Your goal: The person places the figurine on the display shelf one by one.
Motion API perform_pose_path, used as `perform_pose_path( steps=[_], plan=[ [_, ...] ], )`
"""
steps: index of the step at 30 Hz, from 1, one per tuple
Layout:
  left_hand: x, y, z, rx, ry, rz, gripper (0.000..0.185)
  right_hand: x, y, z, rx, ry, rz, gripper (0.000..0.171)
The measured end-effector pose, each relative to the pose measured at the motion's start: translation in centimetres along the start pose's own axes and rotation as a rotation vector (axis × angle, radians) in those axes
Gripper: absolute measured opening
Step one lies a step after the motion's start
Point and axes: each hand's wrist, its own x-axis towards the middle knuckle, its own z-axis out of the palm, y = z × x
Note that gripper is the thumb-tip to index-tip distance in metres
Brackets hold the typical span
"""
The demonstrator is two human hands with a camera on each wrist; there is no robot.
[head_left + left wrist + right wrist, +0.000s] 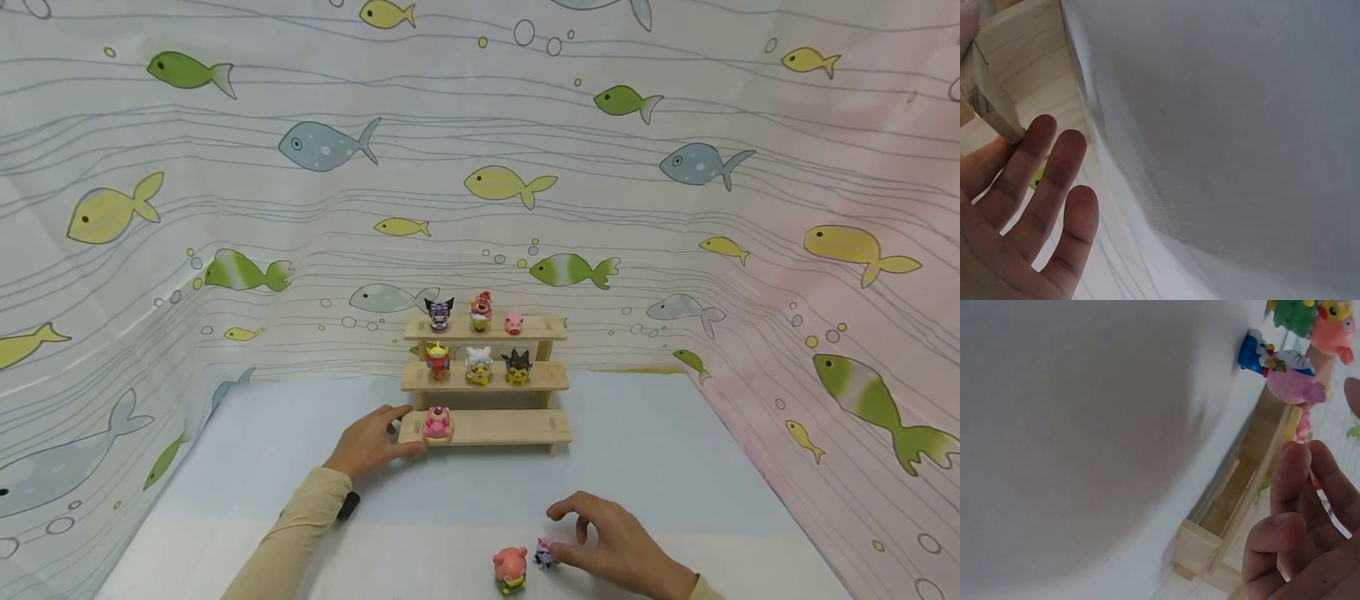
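Note:
My left hand (pixel 369 442) holds the left end of the lowest step of a wooden display shelf (pixel 498 427), thumb at the front edge and fingers behind. In the left wrist view the plank end (pixel 991 100) sits between thumb and index finger, the other fingers stretched out. My right hand (pixel 615 542), thumb and fingers apart, is beside a small pink and purple figurine (pixel 543 553). The right wrist view shows this figurine (pixel 1285 369) apart from the fingertips, with a blue base. Close to its left stands a rounder coral-pink figurine (pixel 510 568) with a green lower part.
A pink figurine (pixel 438 424) occupies the lowest step's left end. Three figurines, including a white-hooded one (pixel 478 366), stand on the middle step. Three more, including a pink pig (pixel 513 323), are on top. Fish-patterned sheeting (pixel 450 100) encloses the table (pixel 645 450).

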Motion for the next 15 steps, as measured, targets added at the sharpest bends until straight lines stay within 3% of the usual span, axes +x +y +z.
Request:
perform_pose_path(
  steps=[15],
  plan=[
    [0.22, 0.04, 0.01, -0.004, -0.008, 0.002, 0.088, -0.15, 0.69, 1.03, 0.033, -0.076, 0.026, 0.032]
  ],
)
